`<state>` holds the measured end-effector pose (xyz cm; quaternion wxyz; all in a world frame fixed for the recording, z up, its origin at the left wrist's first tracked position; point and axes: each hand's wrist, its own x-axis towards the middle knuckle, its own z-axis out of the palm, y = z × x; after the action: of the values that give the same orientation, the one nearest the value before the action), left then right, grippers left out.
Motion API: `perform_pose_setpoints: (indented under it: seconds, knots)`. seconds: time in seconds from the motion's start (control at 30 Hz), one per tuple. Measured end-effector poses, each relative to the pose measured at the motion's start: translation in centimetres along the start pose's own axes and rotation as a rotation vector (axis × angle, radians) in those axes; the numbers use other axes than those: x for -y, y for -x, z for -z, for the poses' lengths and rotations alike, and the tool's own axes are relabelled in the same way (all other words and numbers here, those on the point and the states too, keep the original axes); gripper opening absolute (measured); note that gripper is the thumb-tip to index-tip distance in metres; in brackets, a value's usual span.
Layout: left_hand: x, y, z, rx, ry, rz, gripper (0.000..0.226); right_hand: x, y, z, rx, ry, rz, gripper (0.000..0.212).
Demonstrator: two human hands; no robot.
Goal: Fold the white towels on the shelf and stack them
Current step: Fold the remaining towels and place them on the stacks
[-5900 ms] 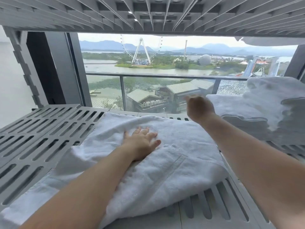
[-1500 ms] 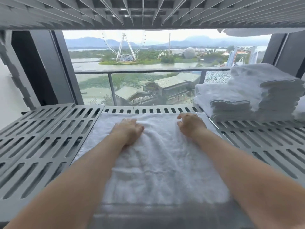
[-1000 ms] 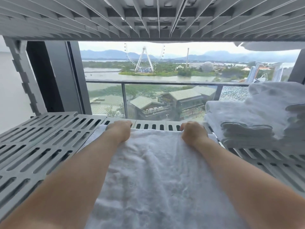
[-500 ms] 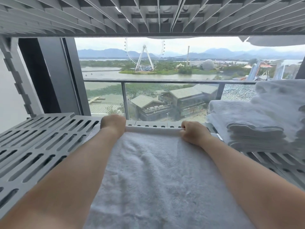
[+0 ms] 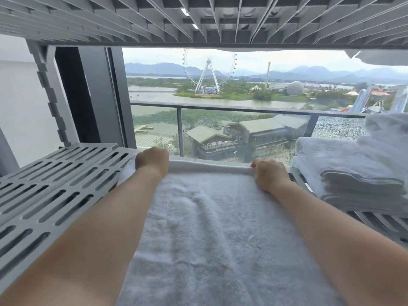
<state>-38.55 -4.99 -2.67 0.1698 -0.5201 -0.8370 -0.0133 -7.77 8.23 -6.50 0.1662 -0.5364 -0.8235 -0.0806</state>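
Note:
A white towel lies spread lengthwise on the grey slatted shelf, running from the near edge to the far edge. My left hand grips its far left corner, fingers curled over the hem. My right hand grips the far right corner the same way. The far hem between the hands is lifted slightly off the shelf and pulled taut. A stack of folded white towels sits on the shelf to the right, close to my right hand.
Another slatted shelf hangs low overhead. A grey upright post stands at the back left. Behind the shelf is a window with a balcony railing. Bare shelf lies to the left of the towel.
Both hands slid from the towel's middle to its far edge, closed on the two far corners, and have raised the hem slightly. Earlier the towel was bunched; it now lies flat.

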Motion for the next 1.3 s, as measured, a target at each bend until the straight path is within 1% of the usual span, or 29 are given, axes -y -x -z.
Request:
perform_pose_setpoints:
  seconds: [0.1,0.17,0.23,0.3,0.4,0.53,0.67,0.77,0.9,1.13,1.2,1.3]
  knots:
    - [0.1,1.3,0.4,-0.052,-0.006,-0.010,0.028,0.4,0.5,0.6,-0.042,-0.023,-0.027,0.035]
    - [0.2,2.2,0.7,-0.089,0.000,-0.020,0.024,0.9,1.0,1.0,-0.052,-0.036,-0.045,0.026]
    - [0.4,2.9,0.9,-0.128,0.033,-0.033,0.018,1.5,1.5,1.3,-0.081,0.011,-0.042,0.016]
    - [0.7,3.7,1.0,-0.182,0.079,-0.037,0.021,1.9,2.2,1.5,-0.135,0.072,-0.031,0.017]
    - [1.4,5.3,1.3,-0.271,0.142,-0.026,0.023,2.4,3.4,2.0,-0.181,0.049,-0.065,0.017]
    - [2.4,7.1,1.9,-0.326,0.166,-0.036,0.020,2.9,5.8,3.3,-0.218,0.022,-0.107,0.020]
    - [3.4,9.2,2.4,-0.387,0.219,-0.081,0.020,3.9,9.4,4.8,-0.323,0.039,-0.163,0.018]
    - [4.4,10.7,2.6,-0.443,0.250,-0.112,0.022,4.7,12.1,5.9,-0.393,0.064,-0.166,0.015]
    - [5.3,13.3,2.2,-0.450,0.298,-0.149,0.020,5.3,15.5,6.8,-0.397,0.126,-0.134,0.013]
    - [6.7,17.8,3.2,-0.478,0.354,-0.102,0.023,6.4,19.9,9.1,-0.512,0.124,-0.107,0.008]
    - [7.0,18.8,3.7,-0.473,0.346,-0.111,0.024,6.5,21.0,9.4,-0.496,0.118,-0.104,0.007]
    - [6.9,20.6,4.0,-0.446,0.308,-0.111,0.022,6.5,23.0,9.3,-0.424,0.083,-0.106,0.006]
